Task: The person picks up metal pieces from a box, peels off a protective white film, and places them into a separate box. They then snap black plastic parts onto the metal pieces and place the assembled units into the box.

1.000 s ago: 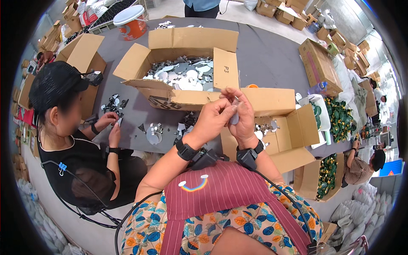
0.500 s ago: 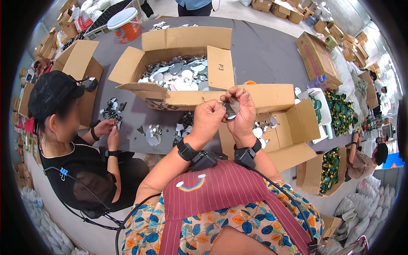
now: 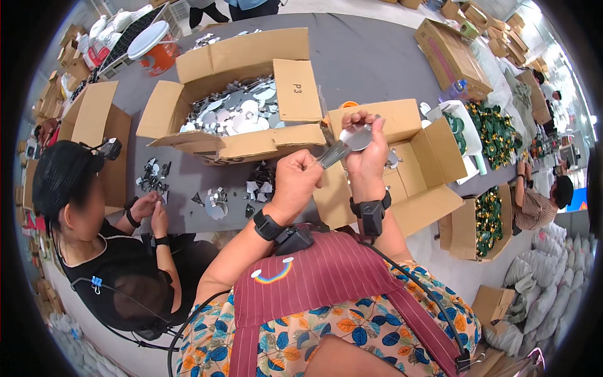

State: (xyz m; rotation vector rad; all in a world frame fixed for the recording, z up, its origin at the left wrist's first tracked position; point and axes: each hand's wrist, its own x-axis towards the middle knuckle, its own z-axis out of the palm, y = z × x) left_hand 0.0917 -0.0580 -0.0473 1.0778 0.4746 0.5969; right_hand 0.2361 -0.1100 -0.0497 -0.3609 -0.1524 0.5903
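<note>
My right hand (image 3: 366,157) holds a round silver mirror-like disc (image 3: 357,137), its palm beneath it and fingers curled at the far edge. A thin, translucent greyish film (image 3: 333,154) stretches slantwise from the disc to my left hand (image 3: 296,180). The left fingers are closed in a pinch on the film's end; motion smears it somewhat. Below my right hand stands a small open carton (image 3: 433,154) with a few silver pieces inside. Beyond my left hand, a larger open carton (image 3: 292,91) holds a heap of silver discs and scraps (image 3: 242,110).
Loose discs (image 3: 217,204) and dark scraps (image 3: 152,176) lie on the grey table (image 3: 358,47). A co-worker in black (image 3: 100,251) sits close on my left. A closed carton (image 3: 452,60), a white bin (image 3: 461,135) and green-gold decorations (image 3: 493,135) stand at right. An orange bucket (image 3: 157,56) stands far left.
My hands have drawn apart, and the film now spans between them. The disc's round face has turned into sight. The whole view has shifted slightly.
</note>
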